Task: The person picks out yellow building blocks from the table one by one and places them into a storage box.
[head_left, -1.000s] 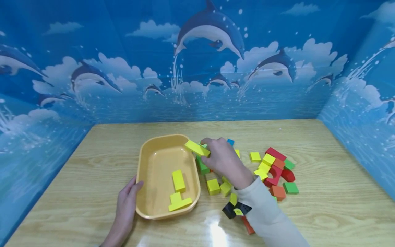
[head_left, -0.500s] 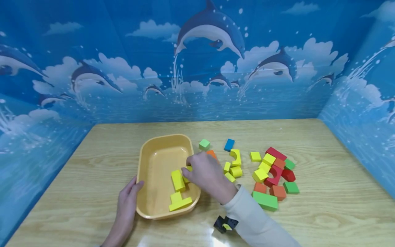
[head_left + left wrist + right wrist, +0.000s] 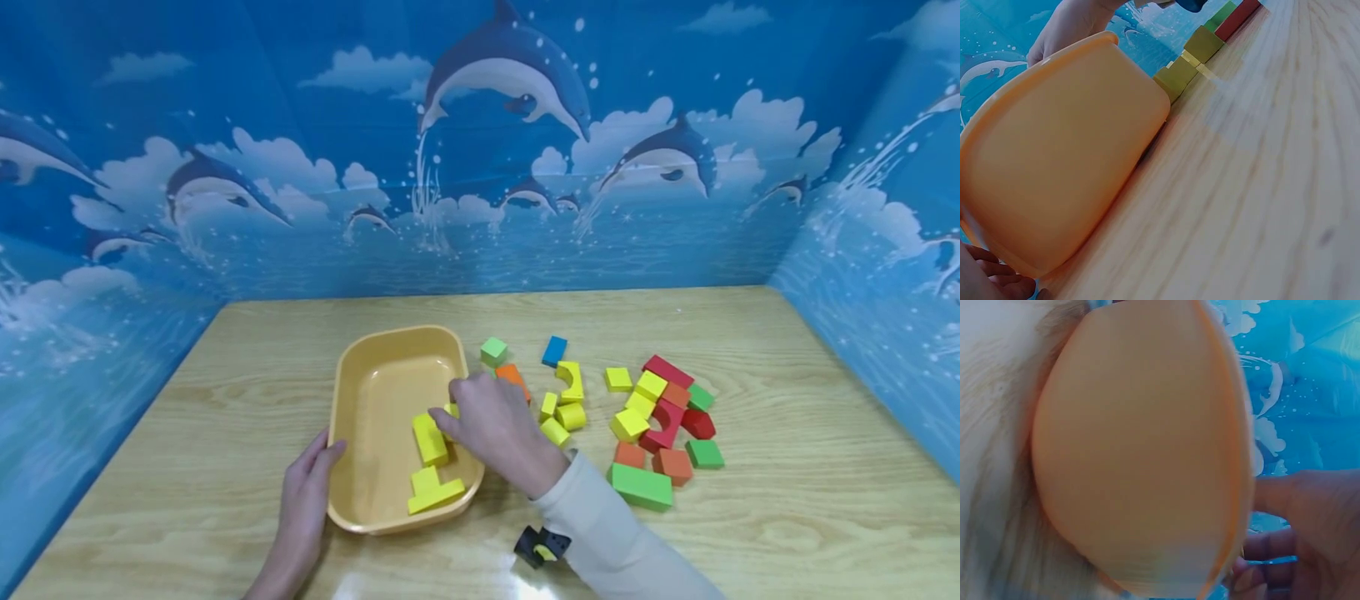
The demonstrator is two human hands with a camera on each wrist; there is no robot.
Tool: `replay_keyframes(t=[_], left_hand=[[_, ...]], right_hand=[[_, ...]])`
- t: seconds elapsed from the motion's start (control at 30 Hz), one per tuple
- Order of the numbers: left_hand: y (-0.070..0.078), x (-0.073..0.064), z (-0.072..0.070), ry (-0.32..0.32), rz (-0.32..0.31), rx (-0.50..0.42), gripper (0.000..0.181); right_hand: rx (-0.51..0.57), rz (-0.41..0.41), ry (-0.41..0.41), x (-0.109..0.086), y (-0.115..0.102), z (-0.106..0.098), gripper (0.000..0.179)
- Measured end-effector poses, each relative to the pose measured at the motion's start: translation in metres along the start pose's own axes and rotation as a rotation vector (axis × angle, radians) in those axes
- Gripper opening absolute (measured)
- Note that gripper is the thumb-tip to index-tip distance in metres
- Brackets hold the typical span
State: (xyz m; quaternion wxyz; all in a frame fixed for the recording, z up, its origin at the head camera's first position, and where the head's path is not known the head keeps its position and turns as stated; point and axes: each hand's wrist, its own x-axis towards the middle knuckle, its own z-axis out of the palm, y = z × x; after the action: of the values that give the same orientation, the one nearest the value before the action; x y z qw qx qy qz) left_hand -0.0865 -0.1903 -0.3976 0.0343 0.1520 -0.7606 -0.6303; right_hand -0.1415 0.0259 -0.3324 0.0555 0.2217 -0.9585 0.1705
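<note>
A tan plastic tub (image 3: 375, 408) sits on the table. My left hand (image 3: 300, 487) grips its left side, thumb over the rim; in the left wrist view its curled fingers (image 3: 1007, 278) lie against the tub's lower end. My right hand (image 3: 495, 425) reaches over the right rim and holds a yellow block (image 3: 451, 410), mostly hidden under the fingers. Beside it in the tub lie an upright-looking yellow block (image 3: 431, 440), a small yellow block (image 3: 425, 479) and a flat yellow strip (image 3: 437, 497). In the right wrist view, the tub wall (image 3: 1141, 450) hides the tub's contents.
Right of the tub are loose yellow blocks (image 3: 572, 416), an orange block (image 3: 513, 381), a light green cube (image 3: 493, 351) and a blue block (image 3: 554, 351). Farther right is a pile with a red arch (image 3: 663, 423) and a long green block (image 3: 641, 487). A dolphin-print backdrop (image 3: 480, 208) surrounds the table.
My right hand has carried the long yellow block leftward and down into the tub, then stayed nearly still over the last half second. My left hand has kept its grip on the tub.
</note>
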Motion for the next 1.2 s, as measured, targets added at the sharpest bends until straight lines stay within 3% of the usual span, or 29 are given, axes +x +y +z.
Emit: replay_keyframes(t=[0.17, 0.37, 0.57, 0.73, 0.9, 1.0, 1.1, 1.2], left_hand=[[0.0, 0.0, 0.0, 0.008, 0.006, -0.009, 0.049], [-0.001, -0.001, 0.001, 0.0, -0.006, -0.012, 0.05], [-0.001, 0.0, 0.0, 0.006, 0.002, -0.014, 0.05], [-0.001, 0.001, 0.0, 0.006, -0.008, 0.016, 0.05], [-0.001, -0.001, 0.001, 0.017, -0.005, 0.004, 0.049], [-0.001, -0.001, 0.002, 0.016, -0.008, -0.011, 0.048], [-0.001, 0.0, 0.002, 0.013, -0.01, 0.002, 0.049], [0.001, 0.001, 0.0, 0.01, 0.006, 0.02, 0.049]], right_hand=[[-0.087, 0.025, -0.172, -0.002, -0.005, -0.002, 0.041], [-0.194, -0.007, -0.173, -0.002, -0.006, 0.004, 0.025], [-0.043, -0.02, -0.247, 0.002, 0.004, -0.005, 0.012], [0.054, -0.022, -0.296, 0.005, 0.02, -0.021, 0.026], [0.176, 0.003, -0.225, 0.005, 0.043, -0.04, 0.028], [0.186, 0.045, -0.136, 0.006, 0.06, -0.05, 0.04], [0.176, 0.109, -0.058, 0.006, 0.073, -0.057, 0.04], [0.186, 0.17, -0.031, 0.007, 0.083, -0.06, 0.04]])
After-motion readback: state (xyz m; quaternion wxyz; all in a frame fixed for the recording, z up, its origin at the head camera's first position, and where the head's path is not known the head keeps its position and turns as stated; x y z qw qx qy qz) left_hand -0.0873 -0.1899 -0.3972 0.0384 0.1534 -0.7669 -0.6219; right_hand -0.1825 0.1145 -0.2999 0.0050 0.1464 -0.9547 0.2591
